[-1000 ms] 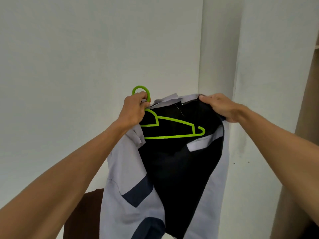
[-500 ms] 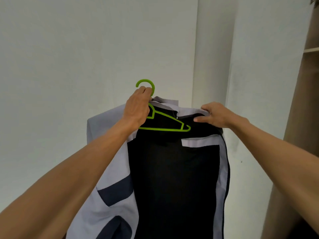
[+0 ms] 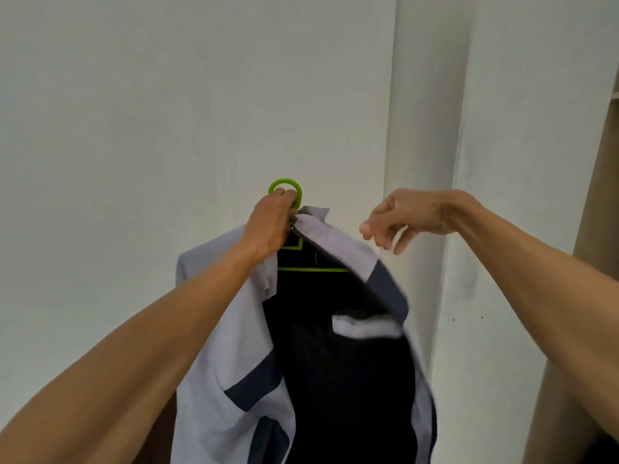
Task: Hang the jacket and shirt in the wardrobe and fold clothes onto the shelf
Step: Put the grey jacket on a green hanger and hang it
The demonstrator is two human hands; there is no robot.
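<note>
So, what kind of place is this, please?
Probably a bedroom or dressing corner at home. A plain white wall meets a wooden wardrobe at the right edge, and the left hand holds up a grey jacket on a green hanger.

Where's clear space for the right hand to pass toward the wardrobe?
Free: the gap between the right hand and the wardrobe edge, in front of bare wall, and everything above both hands. Crowded: around the green hanger hook, where the left hand grips beside the jacket collar.
</note>
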